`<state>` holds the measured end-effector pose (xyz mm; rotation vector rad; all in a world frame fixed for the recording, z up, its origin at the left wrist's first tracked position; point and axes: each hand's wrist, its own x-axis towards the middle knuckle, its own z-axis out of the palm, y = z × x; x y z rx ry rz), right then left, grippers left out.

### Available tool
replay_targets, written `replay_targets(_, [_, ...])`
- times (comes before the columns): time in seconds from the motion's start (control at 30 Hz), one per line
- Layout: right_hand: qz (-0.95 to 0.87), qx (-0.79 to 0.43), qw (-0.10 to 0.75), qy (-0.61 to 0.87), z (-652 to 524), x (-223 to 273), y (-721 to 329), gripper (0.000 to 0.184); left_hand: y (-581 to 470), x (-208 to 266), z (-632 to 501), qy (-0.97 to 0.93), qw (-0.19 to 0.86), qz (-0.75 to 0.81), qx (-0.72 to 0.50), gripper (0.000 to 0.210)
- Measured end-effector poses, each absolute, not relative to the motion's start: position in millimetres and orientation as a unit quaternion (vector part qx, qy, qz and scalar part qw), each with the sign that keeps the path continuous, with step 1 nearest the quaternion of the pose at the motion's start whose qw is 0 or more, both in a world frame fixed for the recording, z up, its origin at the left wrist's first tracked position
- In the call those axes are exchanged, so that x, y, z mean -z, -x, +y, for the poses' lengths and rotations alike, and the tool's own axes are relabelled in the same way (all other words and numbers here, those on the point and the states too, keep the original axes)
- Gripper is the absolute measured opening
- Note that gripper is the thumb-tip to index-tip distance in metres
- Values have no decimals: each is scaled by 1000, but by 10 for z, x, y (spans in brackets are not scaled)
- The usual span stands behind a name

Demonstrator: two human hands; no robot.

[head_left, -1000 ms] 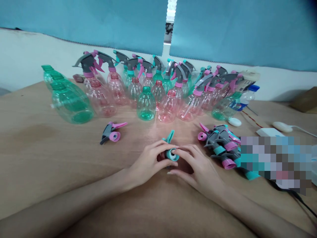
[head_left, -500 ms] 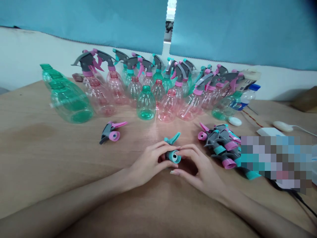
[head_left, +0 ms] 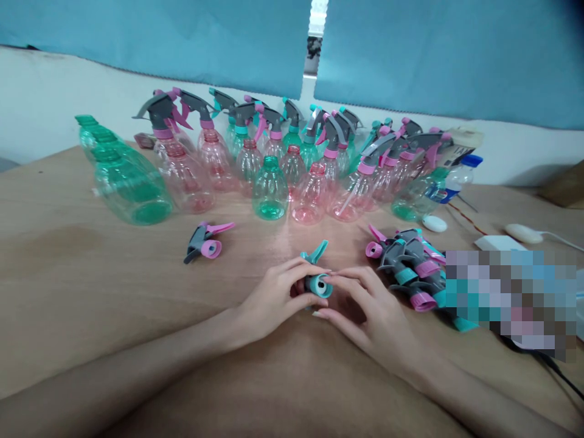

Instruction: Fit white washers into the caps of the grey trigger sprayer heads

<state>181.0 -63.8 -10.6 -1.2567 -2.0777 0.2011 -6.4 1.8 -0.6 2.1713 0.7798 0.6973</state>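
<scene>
My left hand (head_left: 274,298) is closed around a grey and teal trigger sprayer head (head_left: 320,286), whose round collar opening faces me. Its teal trigger (head_left: 316,252) sticks up beyond the fingers. On the other side, my right hand (head_left: 371,310) has its fingertips against the collar's rim, with the thumb held apart below. A sprayer head with a pink collar (head_left: 210,248) lies on the table to the left. More grey, pink and teal sprayer heads (head_left: 410,267) are piled to the right of my right hand.
Green bottles (head_left: 130,188) and pink bottles (head_left: 309,198) stand in rows along the wall, some open-necked, others topped with sprayers. At right are a blue-capped bottle (head_left: 458,176), a white mouse-shaped object (head_left: 524,233), a small white oval (head_left: 434,224), cables and a blurred patch.
The sprayer head has tipped very slightly in my hands, its collar now a touch higher. Both hands keep nearly the same pose; the view has shifted a little.
</scene>
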Motion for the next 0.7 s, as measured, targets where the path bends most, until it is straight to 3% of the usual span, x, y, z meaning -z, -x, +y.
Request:
replay_targets(0.2, [-802, -80, 347, 479, -658, 111, -1772, 43, 67, 11, 13, -851, 342, 289, -275, 31])
replay_targets(0.57, [-762, -220, 387, 470, -631, 85, -1758, 32, 72, -1, 27, -840, 356, 307, -271, 31])
replay_targets(0.7, [-734, -263, 400, 482, -603, 64, -1774, 20, 79, -3, 31, -849, 367, 277, -260, 31])
